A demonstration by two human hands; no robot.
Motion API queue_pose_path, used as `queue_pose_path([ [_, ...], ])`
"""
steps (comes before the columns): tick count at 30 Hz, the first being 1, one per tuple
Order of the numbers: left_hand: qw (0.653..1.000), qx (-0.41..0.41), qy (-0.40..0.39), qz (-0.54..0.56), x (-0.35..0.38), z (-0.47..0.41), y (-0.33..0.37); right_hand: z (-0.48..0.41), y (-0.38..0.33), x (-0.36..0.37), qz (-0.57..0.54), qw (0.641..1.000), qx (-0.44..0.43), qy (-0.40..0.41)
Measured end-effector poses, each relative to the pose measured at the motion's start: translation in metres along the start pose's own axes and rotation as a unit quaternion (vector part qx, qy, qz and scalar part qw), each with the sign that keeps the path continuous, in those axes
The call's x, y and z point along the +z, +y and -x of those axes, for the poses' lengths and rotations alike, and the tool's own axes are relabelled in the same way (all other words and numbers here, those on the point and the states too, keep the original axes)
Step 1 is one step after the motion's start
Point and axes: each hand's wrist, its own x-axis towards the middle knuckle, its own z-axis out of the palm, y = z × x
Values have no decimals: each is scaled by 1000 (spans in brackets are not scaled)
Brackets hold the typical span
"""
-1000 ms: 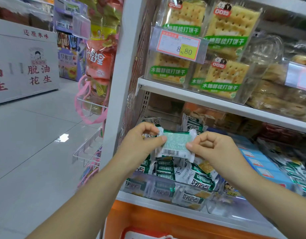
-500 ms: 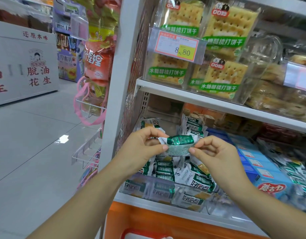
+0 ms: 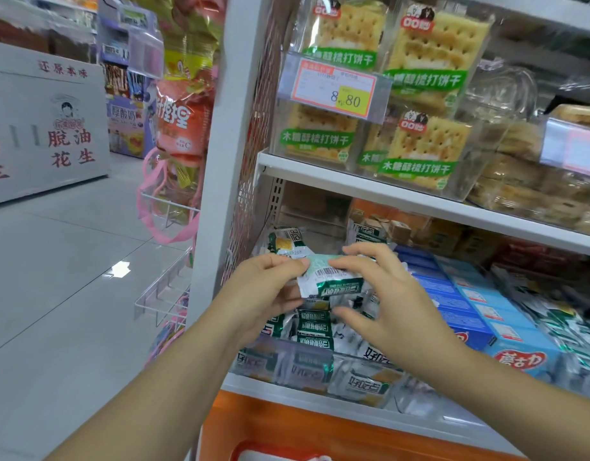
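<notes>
A small green-and-white snack packet [image 3: 330,281] with a barcode on its upper face is held just above a shelf bin of like packets [image 3: 315,327]. My left hand [image 3: 263,287] pinches the packet's left end between thumb and fingers. My right hand [image 3: 386,294] is spread over the packet's right end. Its fingers lie straight along the top edge and the thumb reaches out below, apart from the wrapper.
A clear front wall [image 3: 287,361] bounds the bin. Blue boxes [image 3: 469,304] lie to its right. The shelf above [image 3: 386,194] carries cracker packs [image 3: 423,144] and a price tag [image 3: 336,88]. A white upright [image 3: 217,161] and wire racks [image 3: 163,291] stand at left, beside open floor.
The packet has been turned over between both hands and has come down closer to the bin. My right hand has gone from pinching its end to spread fingers.
</notes>
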Motion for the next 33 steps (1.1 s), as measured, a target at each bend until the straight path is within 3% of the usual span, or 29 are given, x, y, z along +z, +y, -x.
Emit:
queue_pose_path([
  [4,999,-11,-31,9,5,7,5,-8,9,0,0,998,-27,63],
  [8,997,32,-17,-71,-2,9,9,-18,19,2,-14,999,-5,44],
  [10,981,101,20,-164,-9,7,10,-25,23,1,-39,998,39,11],
  [13,929,206,98,-293,-22,1,7,-35,32,0,-11,996,67,-54],
  [18,890,249,100,-369,-33,-5,-2,-58,45,1,118,974,-3,-194],
  [21,869,268,92,-406,-36,-10,-9,-72,46,4,185,952,-61,-238],
  [25,878,247,76,-403,-40,-15,-19,-92,49,25,284,909,-121,-280],
  [33,915,192,56,-350,-46,-20,-30,-113,59,75,259,873,-5,-413],
])
